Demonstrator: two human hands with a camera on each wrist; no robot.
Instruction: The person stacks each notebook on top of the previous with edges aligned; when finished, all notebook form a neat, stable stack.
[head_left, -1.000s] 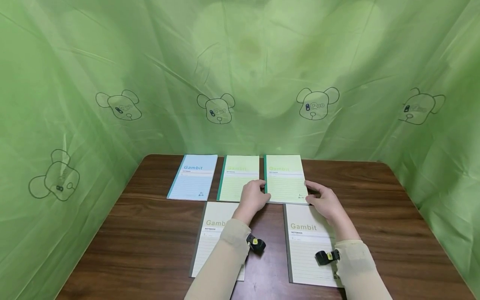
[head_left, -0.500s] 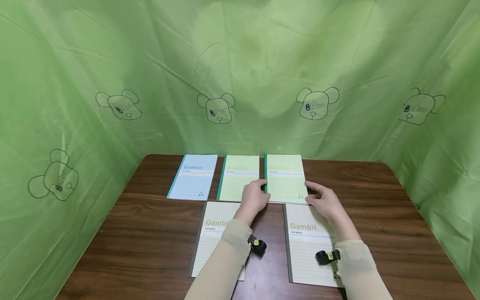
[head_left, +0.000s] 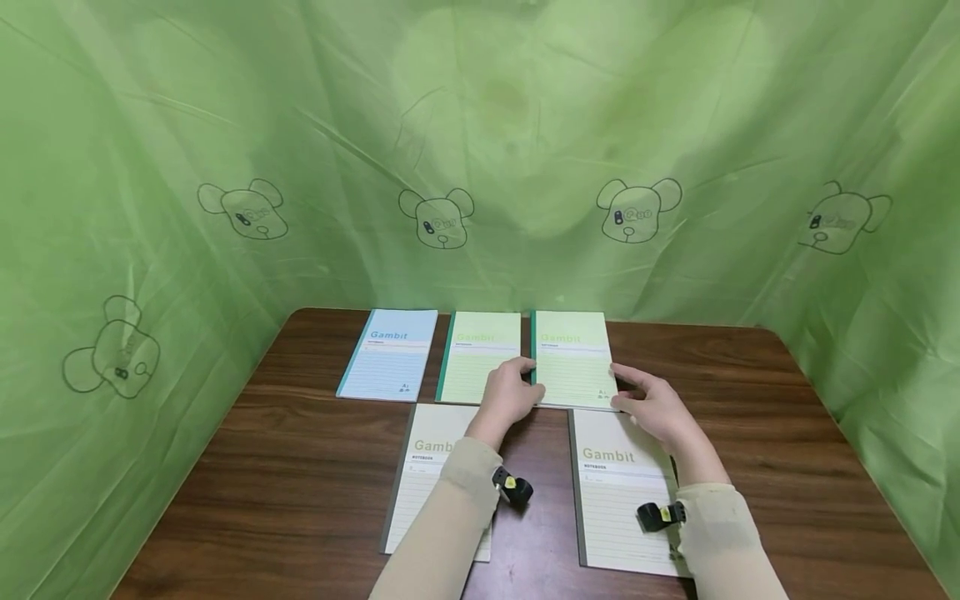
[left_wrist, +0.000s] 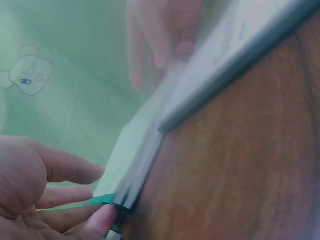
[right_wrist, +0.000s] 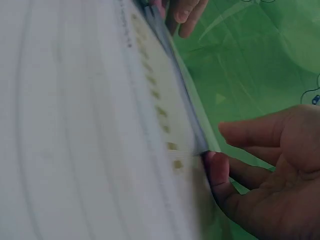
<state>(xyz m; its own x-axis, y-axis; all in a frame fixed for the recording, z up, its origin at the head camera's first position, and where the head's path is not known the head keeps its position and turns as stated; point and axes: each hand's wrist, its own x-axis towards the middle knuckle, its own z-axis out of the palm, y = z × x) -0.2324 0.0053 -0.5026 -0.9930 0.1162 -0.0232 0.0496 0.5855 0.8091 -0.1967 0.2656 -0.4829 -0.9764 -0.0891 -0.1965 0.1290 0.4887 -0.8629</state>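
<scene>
A light green notebook point(head_left: 572, 371) with a dark green spine lies flat in the back row, the rightmost there. My left hand point(head_left: 507, 392) touches its spine side near the front corner, thumb and fingers fairly straight. On the opposite side, my right hand point(head_left: 654, 408) rests thumb and fingertips against its edge. In the left wrist view the left thumb point(left_wrist: 105, 220) meets the spine corner point(left_wrist: 107, 199). The right thumb point(right_wrist: 218, 167) touches the near corner in the right wrist view, with the forefinger apart from the cover. Left of it lies another green notebook point(head_left: 480, 350), partly behind my left hand.
A blue notebook point(head_left: 390, 358) lies at the back left. Two white notebooks with grey spines, a left one point(head_left: 431, 429) and a right one point(head_left: 618, 492), lie nearer me, partly under my forearms. Green cloth point(head_left: 525, 125) hangs behind the brown table point(head_left: 277, 467).
The head view has shifted very slightly. Both hands stay at the sides of the right green notebook, and the notebooks keep their places.
</scene>
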